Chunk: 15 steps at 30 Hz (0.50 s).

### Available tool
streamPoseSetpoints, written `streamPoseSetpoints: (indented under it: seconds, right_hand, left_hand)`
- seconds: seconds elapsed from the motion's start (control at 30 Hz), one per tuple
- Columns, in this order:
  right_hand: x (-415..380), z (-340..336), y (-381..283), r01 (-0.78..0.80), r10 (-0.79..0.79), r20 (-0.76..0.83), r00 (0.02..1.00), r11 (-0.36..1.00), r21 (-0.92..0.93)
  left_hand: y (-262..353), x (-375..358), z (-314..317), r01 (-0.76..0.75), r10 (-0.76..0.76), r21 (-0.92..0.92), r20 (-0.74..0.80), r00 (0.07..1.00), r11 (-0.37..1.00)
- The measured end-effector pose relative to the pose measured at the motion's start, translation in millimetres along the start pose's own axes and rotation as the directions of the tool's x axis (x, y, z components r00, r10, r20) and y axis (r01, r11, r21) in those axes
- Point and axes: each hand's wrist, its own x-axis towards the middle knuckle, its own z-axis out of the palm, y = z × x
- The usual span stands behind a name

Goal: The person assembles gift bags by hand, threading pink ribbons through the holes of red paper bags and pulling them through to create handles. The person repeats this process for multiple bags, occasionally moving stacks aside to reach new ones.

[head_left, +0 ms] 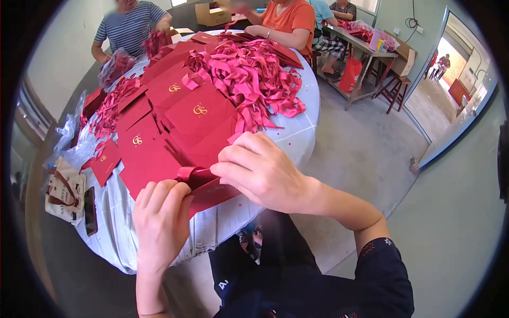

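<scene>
A red paper bag (213, 198) is held at the near edge of the table, its mouth tilted up toward me. My left hand (160, 216) is closed on the left end of its rim. At the rim's right part, my right hand (264, 170) pinches with thumb and fingers; the exact contact is hidden. A glossy red ribbon (192, 172) loops across the bag's mouth between both hands. Just beyond lie flat red bags (200, 112) with gold lettering, overlapping in piles. A big heap of loose pinkish-red ribbons (254, 79) lies to their right.
The round table has a white cover (304, 124). A phone (91, 211) and a cloth bag (66, 192) lie at its left edge. People in a striped shirt (132, 29) and an orange shirt (290, 21) work across it. A side table (356, 40), stool (393, 90) and doorway stand right.
</scene>
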Motion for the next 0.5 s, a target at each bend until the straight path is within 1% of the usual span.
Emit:
streamPoseSetpoints:
  seconds: [0.07, 0.13, 0.17, 0.23, 0.3, 0.33, 0.37, 0.4, 0.47, 0.5]
  right_hand:
    - [-2.8, -1.6, 0.4, 0.083, -0.082, -0.022, 0.996, 0.996, 0.027]
    - [-5.5, 0.8, -1.1, 0.07, -0.068, -0.053, 0.996, 0.997, 0.034]
    - [-7.1, 2.1, -0.6, 0.075, -0.072, -0.067, 0.995, 0.996, 0.047]
    - [-8.9, 0.1, 2.2, 0.076, -0.071, -0.084, 0.994, 0.995, 0.058]
    - [-6.7, -8.7, 14.3, 0.021, -0.013, -0.027, 1.0, 0.938, 0.346]
    - [-6.5, -13.5, 23.5, 0.022, -0.012, -0.03, 0.999, 0.937, 0.348]
    - [-7.0, -19.3, 36.0, -0.111, 0.156, -0.068, 0.985, 0.892, 0.438]
    - [-7.9, -24.6, 49.9, -0.23, 0.321, -0.086, 0.943, 0.817, 0.528]
    - [-24.0, -20.8, 91.9, -0.293, 0.331, -0.067, 0.941, 0.898, 0.327]
    - [-37.8, -12.4, 106.5, -0.29, 0.327, -0.061, 0.943, 0.898, 0.33]
  left_hand:
    - [-2.8, -0.1, -6.7, 0.014, -0.014, -0.037, 0.022, 1.0, 0.999]
    - [-4.3, 0.6, -14.9, 0.066, -0.052, -0.093, 0.141, 0.989, 0.994]
    - [0.7, 4.1, -22.5, 0.094, -0.068, -0.101, 0.236, 0.969, 0.99]
    - [-3.4, 3.6, -20.7, 0.071, -0.036, -0.124, 0.267, 0.963, 0.99]
    - [-9.1, -0.4, -14.6, 0.056, -0.011, -0.146, 0.294, 0.956, 0.988]
    - [-12.5, -4.0, -8.8, 0.08, -0.044, -0.143, 0.238, 0.97, 0.986]
    - [-14.8, -6.5, -6.2, 0.107, -0.08, -0.142, 0.179, 0.98, 0.984]
    - [-15.9, -7.6, -6.5, 0.112, -0.086, -0.14, 0.179, 0.98, 0.984]
    - [-17.8, -9.7, -6.9, 0.198, -0.193, -0.19, 0.047, 0.98, 0.962]
    - [-18.8, -9.8, -10.6, 0.25, -0.245, -0.154, 0.046, 0.968, 0.956]
